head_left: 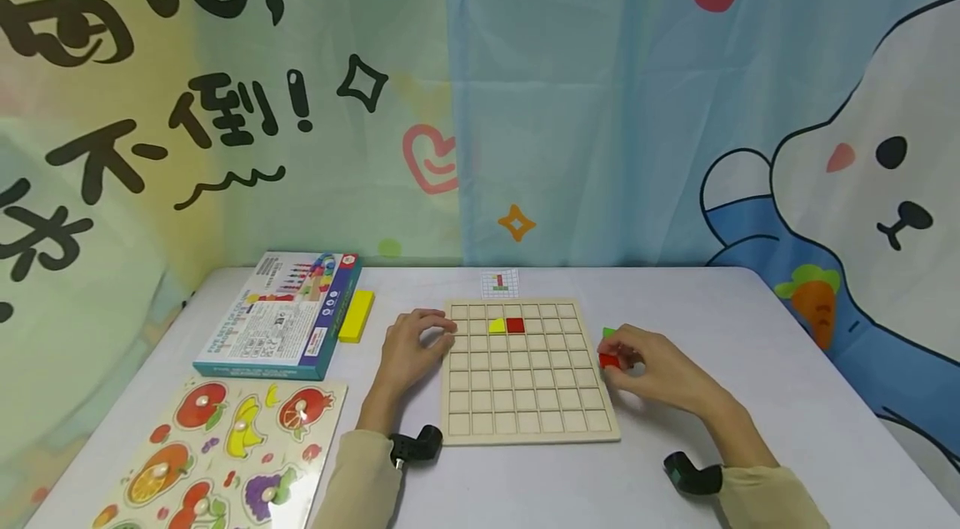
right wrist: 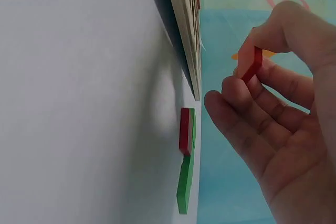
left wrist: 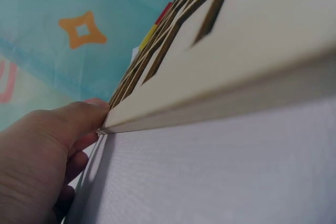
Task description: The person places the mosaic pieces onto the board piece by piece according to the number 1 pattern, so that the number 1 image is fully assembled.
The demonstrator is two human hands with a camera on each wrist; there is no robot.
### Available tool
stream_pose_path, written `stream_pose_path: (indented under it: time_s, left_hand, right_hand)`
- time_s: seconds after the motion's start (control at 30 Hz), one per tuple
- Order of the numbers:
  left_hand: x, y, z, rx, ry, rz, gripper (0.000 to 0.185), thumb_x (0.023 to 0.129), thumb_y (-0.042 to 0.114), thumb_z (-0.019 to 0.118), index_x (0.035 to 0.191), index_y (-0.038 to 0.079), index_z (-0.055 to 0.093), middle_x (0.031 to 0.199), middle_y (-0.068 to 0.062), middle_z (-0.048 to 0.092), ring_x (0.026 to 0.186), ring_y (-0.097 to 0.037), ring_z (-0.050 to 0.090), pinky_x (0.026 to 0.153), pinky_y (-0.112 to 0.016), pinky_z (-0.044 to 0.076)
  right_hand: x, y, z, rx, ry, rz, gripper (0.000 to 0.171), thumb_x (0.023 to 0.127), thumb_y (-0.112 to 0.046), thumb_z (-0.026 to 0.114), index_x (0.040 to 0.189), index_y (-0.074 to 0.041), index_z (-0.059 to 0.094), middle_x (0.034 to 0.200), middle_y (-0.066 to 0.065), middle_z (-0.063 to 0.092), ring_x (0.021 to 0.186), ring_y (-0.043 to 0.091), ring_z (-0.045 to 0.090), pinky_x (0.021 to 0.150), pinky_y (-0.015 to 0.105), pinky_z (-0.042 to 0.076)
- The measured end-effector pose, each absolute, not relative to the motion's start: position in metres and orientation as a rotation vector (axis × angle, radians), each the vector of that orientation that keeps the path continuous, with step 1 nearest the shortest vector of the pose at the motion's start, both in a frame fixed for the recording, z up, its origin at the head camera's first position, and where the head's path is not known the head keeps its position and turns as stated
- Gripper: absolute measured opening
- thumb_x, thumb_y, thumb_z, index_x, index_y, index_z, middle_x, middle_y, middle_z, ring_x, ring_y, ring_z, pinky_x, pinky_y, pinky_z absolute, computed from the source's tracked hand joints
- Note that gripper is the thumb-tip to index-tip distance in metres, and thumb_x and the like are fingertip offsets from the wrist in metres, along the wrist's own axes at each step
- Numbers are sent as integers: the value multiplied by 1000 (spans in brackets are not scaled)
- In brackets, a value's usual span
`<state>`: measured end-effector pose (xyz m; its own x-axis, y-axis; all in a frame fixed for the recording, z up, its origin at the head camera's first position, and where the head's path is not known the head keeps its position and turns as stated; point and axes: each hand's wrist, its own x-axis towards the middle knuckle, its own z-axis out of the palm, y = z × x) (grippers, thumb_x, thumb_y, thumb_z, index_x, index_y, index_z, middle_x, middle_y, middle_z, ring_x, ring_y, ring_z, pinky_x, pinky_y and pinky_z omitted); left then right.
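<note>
A wooden grid board [head_left: 525, 421] lies on the white table [head_left: 675, 296]. A yellow piece [head_left: 497, 326] and a red square [head_left: 515, 325] sit in its second row. My left hand [head_left: 414, 346] rests at the board's far left corner, its fingertips [left wrist: 92, 109] touching the board edge [left wrist: 220, 95]. My right hand [head_left: 651, 364], just right of the board, pinches a red tile [head_left: 609, 361] [right wrist: 251, 65] between thumb and fingers. A green piece [head_left: 608, 332] lies behind that hand. In the right wrist view a red piece [right wrist: 185, 130] and a green piece [right wrist: 184, 184] lie on the table beside the board [right wrist: 185, 19].
A small pattern card [head_left: 500, 283] lies behind the board. A yellow block [head_left: 356, 316] and a teal game box [head_left: 285, 314] sit at the left. A fruit peg puzzle [head_left: 225, 454] fills the near left corner. A printed curtain [head_left: 600, 96] hangs behind.
</note>
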<state>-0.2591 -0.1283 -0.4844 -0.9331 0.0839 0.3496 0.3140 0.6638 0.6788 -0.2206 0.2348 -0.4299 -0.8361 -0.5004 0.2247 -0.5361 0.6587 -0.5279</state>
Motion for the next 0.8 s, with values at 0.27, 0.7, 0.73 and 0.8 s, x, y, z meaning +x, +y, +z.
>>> stream_pose_path:
  time_s: [0.27,0.7,0.73,0.8]
  left_hand:
    - [-259,-128,-484,-303,-2611,-1147,13,83,19,71,95,20,74,116,-3,66,112,-27,54,93,-46,35]
    - [-260,-129,-486,-307,-2596,-1150,13,82,20,71,94,21,74,116,-2,66,111,-27,54,93,-46,35]
    - [-260,-129,-486,-306,-2597,-1148,13,82,20,71,94,21,74,116,-2,66,111,-27,55,93,-45,35]
    - [-260,-128,-485,-309,-2596,-1147,13,82,20,71,94,21,74,115,-2,66,111,-27,55,93,-46,35]
  right_hand:
    - [-225,219,-427,855,-2804,937,22,80,-9,69,101,-12,62,86,-6,57,72,9,52,63,23,46]
    - [-241,194,-432,968,-2798,959,22,84,-15,69,105,-11,63,94,-2,60,78,8,55,71,26,51]
    - [-242,193,-433,966,-2801,959,22,84,-16,69,105,-11,62,94,-2,59,78,8,55,71,26,50]
    - [-243,191,-434,961,-2809,965,23,85,-18,69,106,-12,62,93,-3,59,78,7,55,71,26,50]
